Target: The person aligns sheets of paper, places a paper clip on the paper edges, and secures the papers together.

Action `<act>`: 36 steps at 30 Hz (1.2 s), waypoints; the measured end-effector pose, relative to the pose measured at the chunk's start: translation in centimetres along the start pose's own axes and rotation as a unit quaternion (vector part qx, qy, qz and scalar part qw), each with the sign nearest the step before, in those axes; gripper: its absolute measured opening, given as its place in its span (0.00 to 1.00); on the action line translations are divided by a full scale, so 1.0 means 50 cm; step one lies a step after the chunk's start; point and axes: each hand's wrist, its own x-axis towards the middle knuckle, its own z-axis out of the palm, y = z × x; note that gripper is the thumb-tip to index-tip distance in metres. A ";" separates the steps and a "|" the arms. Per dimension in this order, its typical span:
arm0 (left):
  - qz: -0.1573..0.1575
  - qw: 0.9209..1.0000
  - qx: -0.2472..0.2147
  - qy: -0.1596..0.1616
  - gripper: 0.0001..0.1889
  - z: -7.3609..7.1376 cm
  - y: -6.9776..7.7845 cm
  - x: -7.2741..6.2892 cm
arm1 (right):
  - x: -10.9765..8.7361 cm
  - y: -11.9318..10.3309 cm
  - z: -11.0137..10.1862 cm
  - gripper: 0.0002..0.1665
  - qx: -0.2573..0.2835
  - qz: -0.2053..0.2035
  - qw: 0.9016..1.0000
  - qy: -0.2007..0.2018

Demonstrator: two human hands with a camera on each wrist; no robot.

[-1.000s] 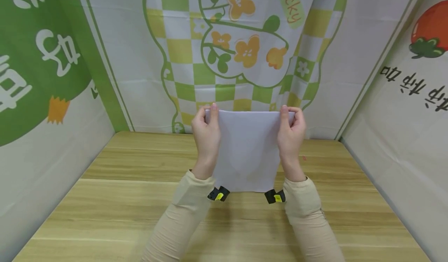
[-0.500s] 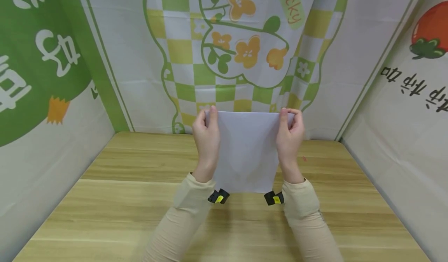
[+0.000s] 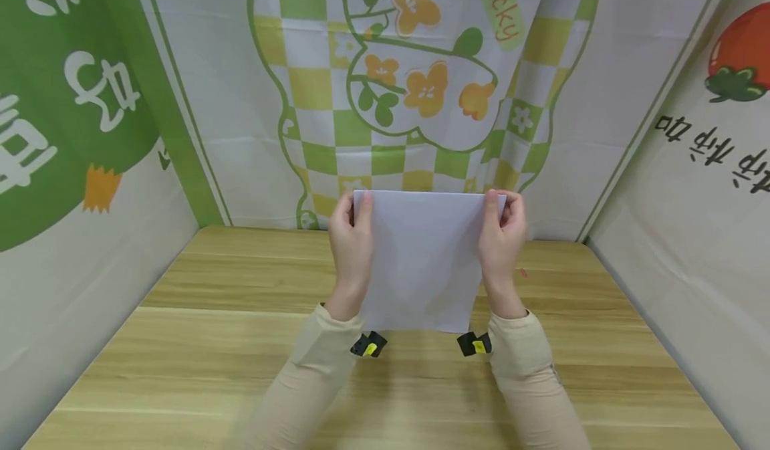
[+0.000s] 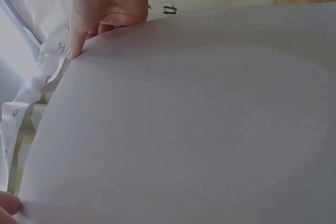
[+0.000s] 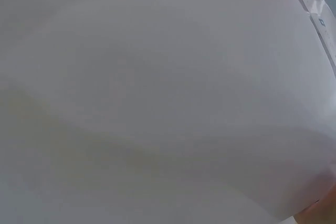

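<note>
A blank white sheet of paper [image 3: 424, 263] is held up over the table between both hands. My left hand [image 3: 351, 243] pinches its upper left corner, thumb on the near face and fingers behind. At the upper right corner, my right hand [image 3: 502, 239] pinches the sheet the same way. The sheet's top edge runs nearly straight between the thumbs. In the left wrist view, the paper [image 4: 184, 114] fills most of the picture, with the right hand [image 4: 110, 3] at its far corner. The right wrist view is mostly paper [image 5: 157, 87] too.
Below lies a wood-grain table [image 3: 198, 356]. A patterned cloth [image 3: 240, 136] hangs behind it, and printed cloth walls stand at the left [image 3: 108, 236] and right [image 3: 674, 236]. Small black wrist cameras [image 3: 369, 344] sit near the cuffs. A small red mark [image 3: 523, 273] shows on the table.
Both hands have sunk slightly, and the thumbs sit lower, near level with the paper's top edge. The left hand shifts a little to the left. The sheet stays held at both upper corners.
</note>
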 end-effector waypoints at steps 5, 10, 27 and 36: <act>-0.004 1.000 -0.011 -0.010 0.11 -0.008 -0.003 0.001 | -0.002 0.001 -0.005 0.06 -0.006 0.001 1.000 0.005; -0.011 1.000 -0.001 -0.012 0.11 -0.016 -0.001 0.003 | -0.001 0.003 -0.010 0.05 -0.008 0.002 1.000 0.005; 0.001 0.999 0.029 -0.014 0.11 -0.039 -0.002 0.005 | 0.003 -0.001 -0.018 0.06 -0.014 0.005 1.000 0.009; 0.006 1.000 -0.012 0.012 0.09 -0.041 -0.017 0.011 | 0.000 0.000 -0.023 0.05 -0.012 0.004 1.000 0.009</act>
